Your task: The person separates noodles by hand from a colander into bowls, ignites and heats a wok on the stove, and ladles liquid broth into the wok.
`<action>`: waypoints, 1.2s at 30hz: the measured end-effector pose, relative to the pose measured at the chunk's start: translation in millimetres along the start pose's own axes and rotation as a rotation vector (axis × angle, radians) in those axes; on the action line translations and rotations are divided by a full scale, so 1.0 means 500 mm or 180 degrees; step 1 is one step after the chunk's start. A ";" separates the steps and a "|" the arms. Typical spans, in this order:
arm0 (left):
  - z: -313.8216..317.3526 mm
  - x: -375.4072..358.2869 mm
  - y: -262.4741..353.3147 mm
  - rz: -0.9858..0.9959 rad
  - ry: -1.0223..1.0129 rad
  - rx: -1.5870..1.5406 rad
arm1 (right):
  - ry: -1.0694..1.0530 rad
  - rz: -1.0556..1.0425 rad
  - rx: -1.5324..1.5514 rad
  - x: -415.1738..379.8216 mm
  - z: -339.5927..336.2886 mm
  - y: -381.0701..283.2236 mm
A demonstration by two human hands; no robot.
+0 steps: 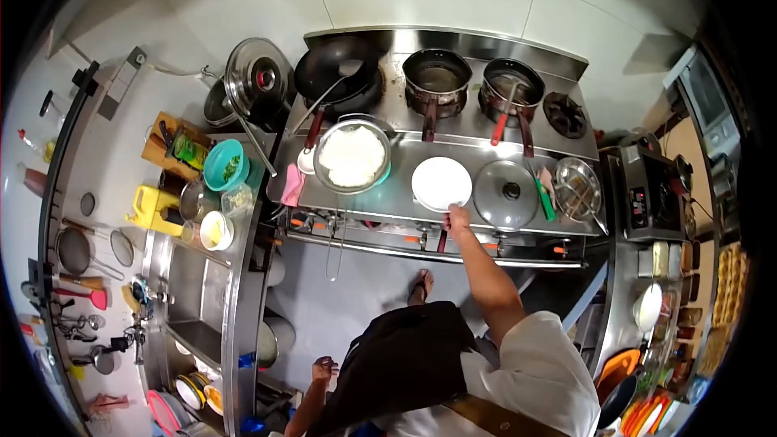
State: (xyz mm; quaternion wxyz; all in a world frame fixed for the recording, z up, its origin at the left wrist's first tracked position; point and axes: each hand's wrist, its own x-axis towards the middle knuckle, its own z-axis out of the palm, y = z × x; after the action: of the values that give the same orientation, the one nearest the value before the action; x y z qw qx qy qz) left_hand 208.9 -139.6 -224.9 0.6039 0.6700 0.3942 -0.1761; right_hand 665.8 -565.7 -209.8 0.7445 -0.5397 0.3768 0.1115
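Observation:
My right hand (457,218) is closed on the near rim of a white plate (441,183) at the front of the steel stove counter. To the plate's left stands a strainer (351,155) heaped with white food, a turquoise rim showing beneath it. A glass lid (506,195) with a black knob lies just to the right of the plate. Low at my left side, away from the counter, hangs my left hand (324,369) with its fingers curled; whether anything is in them is too small to tell.
Behind are a black wok (338,77) with a ladle and two dark pots (437,73) with handles pointing forward. A wire strainer (577,184) sits at the right. On the left are a turquoise bowl (226,165), a yellow jug (150,209) and a sink (198,299).

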 end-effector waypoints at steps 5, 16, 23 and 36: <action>0.007 0.050 0.082 -0.0461 0.0380 -0.1083 | 0.0239 0.0103 -0.0458 0.080 0.057 -0.011; 0.045 0.185 0.281 -0.0469 0.0043 0.0024 | -0.0167 -0.1404 -0.2148 -0.006 0.026 0.035; -0.028 0.366 0.453 0.0256 -0.0404 0.0009 | 0.0262 -0.1160 -0.4295 -0.074 0.157 0.045; 0.058 0.458 0.636 -0.0107 -0.1882 0.0241 | 0.0347 -0.0760 -0.4633 -0.096 0.217 0.043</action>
State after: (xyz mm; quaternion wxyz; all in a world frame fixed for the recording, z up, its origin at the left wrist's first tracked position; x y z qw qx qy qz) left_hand 595.3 -82.0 -180.9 0.6641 0.6051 0.2053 -0.3882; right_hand 668.2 -449.4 -178.4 0.1855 -0.9391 0.1826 0.2244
